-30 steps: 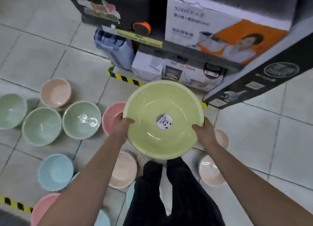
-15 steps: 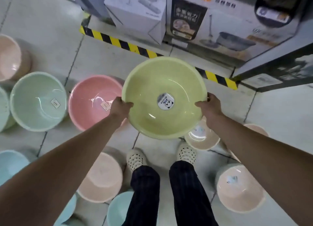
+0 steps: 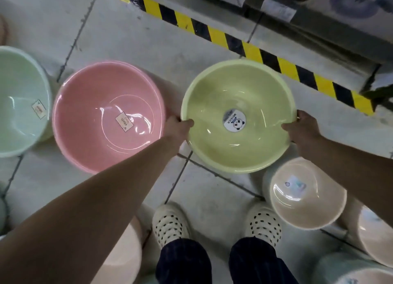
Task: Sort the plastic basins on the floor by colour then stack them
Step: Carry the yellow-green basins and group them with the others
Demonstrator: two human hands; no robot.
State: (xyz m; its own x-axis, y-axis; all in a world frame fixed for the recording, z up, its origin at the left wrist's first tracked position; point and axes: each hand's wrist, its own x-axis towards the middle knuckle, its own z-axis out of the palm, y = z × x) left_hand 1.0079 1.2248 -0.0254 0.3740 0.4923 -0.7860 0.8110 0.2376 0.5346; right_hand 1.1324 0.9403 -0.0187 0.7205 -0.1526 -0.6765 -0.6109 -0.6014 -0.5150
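A yellow-green basin [image 3: 214, 105] with a round panda sticker inside is held low over the floor. My left hand [image 3: 177, 127] grips its left rim and my right hand [image 3: 302, 130] grips its right rim. A pink basin [image 3: 85, 122] stands on the floor just left of it, almost touching my left hand. A pale green basin [image 3: 19, 92] sits at the far left. A beige basin [image 3: 308, 196] lies under my right forearm, another beige one [image 3: 374, 237] at the right edge, and a peach one [image 3: 125, 260] is partly hidden by my left arm.
Yellow-and-black hazard tape [image 3: 234, 41] runs diagonally along the base of a shelf [image 3: 319, 17] at the top right. My two feet in white perforated clogs [image 3: 170, 222] stand on the tiled floor below the held basin. A pale bluish basin [image 3: 344, 271] peeks in at the bottom right.
The view has tilted down and come closer to the floor. The yellow-green basin has moved lower and to the right, beside the pink basin, still held by both hands.
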